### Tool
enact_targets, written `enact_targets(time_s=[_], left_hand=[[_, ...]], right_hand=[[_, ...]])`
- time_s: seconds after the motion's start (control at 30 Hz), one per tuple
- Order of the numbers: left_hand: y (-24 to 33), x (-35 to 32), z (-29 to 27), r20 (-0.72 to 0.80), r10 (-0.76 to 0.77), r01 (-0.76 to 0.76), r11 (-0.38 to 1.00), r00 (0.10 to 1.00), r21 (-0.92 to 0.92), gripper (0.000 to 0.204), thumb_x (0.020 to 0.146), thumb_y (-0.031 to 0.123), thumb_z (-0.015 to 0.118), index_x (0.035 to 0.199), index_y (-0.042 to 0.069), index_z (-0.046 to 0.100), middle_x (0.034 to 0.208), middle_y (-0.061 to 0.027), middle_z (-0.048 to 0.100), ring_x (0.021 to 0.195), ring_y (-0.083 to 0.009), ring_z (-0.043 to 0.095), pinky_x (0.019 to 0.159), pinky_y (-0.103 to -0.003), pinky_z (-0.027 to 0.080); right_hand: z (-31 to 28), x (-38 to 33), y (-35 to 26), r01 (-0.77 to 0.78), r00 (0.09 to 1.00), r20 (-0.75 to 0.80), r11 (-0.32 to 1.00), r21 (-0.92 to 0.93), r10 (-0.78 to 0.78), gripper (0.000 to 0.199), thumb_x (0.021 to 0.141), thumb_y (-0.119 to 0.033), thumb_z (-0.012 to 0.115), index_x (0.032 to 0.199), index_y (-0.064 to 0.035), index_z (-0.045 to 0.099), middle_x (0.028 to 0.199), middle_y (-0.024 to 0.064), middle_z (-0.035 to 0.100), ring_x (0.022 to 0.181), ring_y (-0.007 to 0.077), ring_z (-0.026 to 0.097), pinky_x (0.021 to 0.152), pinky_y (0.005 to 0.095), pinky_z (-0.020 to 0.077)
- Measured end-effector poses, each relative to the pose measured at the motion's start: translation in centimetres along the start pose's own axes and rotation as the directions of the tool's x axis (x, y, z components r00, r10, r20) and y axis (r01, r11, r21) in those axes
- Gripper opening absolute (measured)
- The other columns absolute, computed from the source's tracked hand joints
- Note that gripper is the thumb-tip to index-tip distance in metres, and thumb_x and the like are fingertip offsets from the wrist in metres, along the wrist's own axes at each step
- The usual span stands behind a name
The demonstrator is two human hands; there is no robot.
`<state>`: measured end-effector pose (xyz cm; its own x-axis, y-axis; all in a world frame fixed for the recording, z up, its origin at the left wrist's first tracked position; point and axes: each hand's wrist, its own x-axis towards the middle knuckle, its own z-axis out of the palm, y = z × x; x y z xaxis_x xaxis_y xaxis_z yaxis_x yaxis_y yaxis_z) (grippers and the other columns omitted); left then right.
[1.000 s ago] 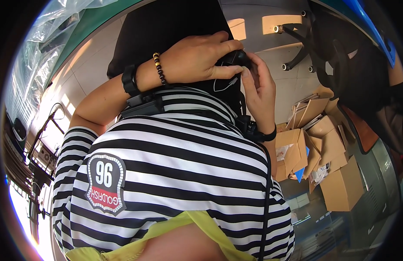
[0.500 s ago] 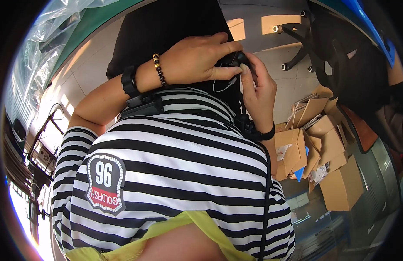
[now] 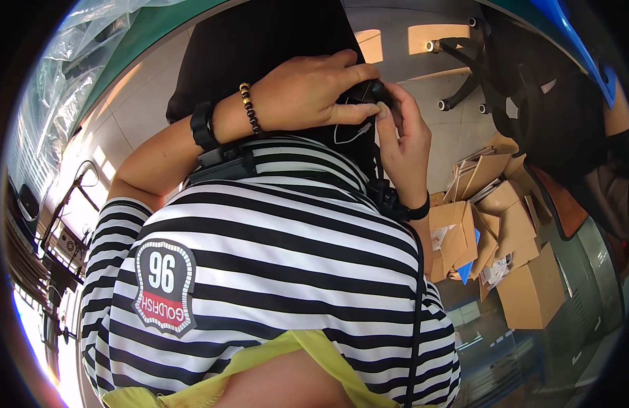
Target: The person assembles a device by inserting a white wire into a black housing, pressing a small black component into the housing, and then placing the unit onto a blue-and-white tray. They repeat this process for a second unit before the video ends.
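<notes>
Both hands meet over my dark-clad lap around a small black rounded object [image 3: 375, 88]; its kind I cannot make out. My left hand [image 3: 307, 90] reaches across from the left, its thumb and fingers closed on the object's near side. From the right, my right hand [image 3: 404, 129] grips the same object, its thumb close to the left thumb tip. A thin white cord [image 3: 346, 140] loops out below the left hand. On the left wrist are a beaded bracelet [image 3: 248, 107] and a black band [image 3: 204, 126]; the right wrist has a dark band [image 3: 419, 209].
Cardboard boxes [image 3: 532, 289] and flattened pieces lie heaped at the right. Beyond them stands a wheeled black chair base [image 3: 457, 92]. Clear plastic sheeting [image 3: 90, 41] hangs at the far left. Another person's arm [image 3: 619, 112] shows at the right rim, beside something blue.
</notes>
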<state>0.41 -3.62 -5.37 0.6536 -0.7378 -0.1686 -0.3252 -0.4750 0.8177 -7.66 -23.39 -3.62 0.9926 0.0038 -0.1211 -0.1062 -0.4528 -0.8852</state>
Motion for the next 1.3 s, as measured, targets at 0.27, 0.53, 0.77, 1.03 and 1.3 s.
enact_targets(time_s=[0.27, 0.53, 0.77, 1.03, 1.3], left_hand=[[0.2, 0.0, -0.3, 0.028, -0.016, 0.016, 1.000, 0.999, 0.002, 0.059, 0.094, 0.049, 0.066, 0.134, 0.006, 0.058, 0.117, -0.0145, 0.062, 0.095, -0.0327, 0.069, 0.081, -0.039, 0.058], [-0.2, 0.1, 0.0, -0.005, -0.015, 0.015, 1.000, 1.000, -0.009, 0.059, 0.095, 0.051, 0.064, 0.134, 0.007, 0.058, 0.118, -0.0151, 0.062, 0.097, -0.0335, 0.069, 0.082, -0.039, 0.058], [0.0, 0.0, 0.1, 0.002, 0.013, -0.013, 1.000, 1.000, 0.025, 0.059, 0.095, 0.050, 0.065, 0.134, 0.006, 0.058, 0.117, -0.0149, 0.063, 0.095, -0.0333, 0.069, 0.081, -0.039, 0.058], [0.0, 0.0, 0.1, 0.033, 0.018, -0.018, 1.000, 0.999, 0.001, 0.059, 0.095, 0.049, 0.066, 0.134, 0.006, 0.058, 0.114, -0.0140, 0.063, 0.092, -0.0314, 0.069, 0.079, -0.038, 0.058], [0.0, 0.2, 0.1, 0.018, -0.006, 0.007, 1.000, 1.000, -0.017, 0.058, 0.096, 0.049, 0.064, 0.134, 0.006, 0.057, 0.114, -0.0141, 0.063, 0.092, -0.0319, 0.068, 0.080, -0.038, 0.057]], right_hand=[[-0.9, 0.2, -0.9, -0.186, 0.973, 0.123, 0.980, -0.073, 0.194, 0.032, 0.104, -0.009, 0.058, 0.132, 0.0048, 0.054, 0.121, 0.0130, 0.068, 0.109, 0.0148, 0.065, 0.092, 0.0267, 0.0508], [-0.5, -0.3, 0.1, -0.120, 0.990, 0.090, 0.987, 0.107, 0.110, 0.030, 0.103, -0.009, 0.059, 0.131, 0.0044, 0.055, 0.121, 0.0136, 0.067, 0.110, 0.0151, 0.065, 0.093, 0.0267, 0.0505], [-0.7, -0.4, -0.2, -0.154, 0.984, 0.091, 0.988, 0.016, 0.152, 0.029, 0.103, -0.008, 0.059, 0.129, 0.0053, 0.055, 0.118, 0.0124, 0.068, 0.109, 0.0147, 0.065, 0.094, 0.0271, 0.0510], [-0.8, -0.6, 0.7, -0.136, 0.987, 0.106, 0.976, 0.170, 0.119, 0.031, 0.103, -0.008, 0.059, 0.131, 0.0038, 0.054, 0.121, 0.0118, 0.066, 0.107, 0.0132, 0.064, 0.093, 0.0255, 0.0501], [-1.0, -0.8, 1.1, -0.131, 0.988, 0.089, 0.988, 0.084, 0.124, 0.029, 0.103, -0.008, 0.060, 0.129, 0.0032, 0.054, 0.120, 0.0108, 0.064, 0.105, 0.0121, 0.063, 0.092, 0.0252, 0.0503]])
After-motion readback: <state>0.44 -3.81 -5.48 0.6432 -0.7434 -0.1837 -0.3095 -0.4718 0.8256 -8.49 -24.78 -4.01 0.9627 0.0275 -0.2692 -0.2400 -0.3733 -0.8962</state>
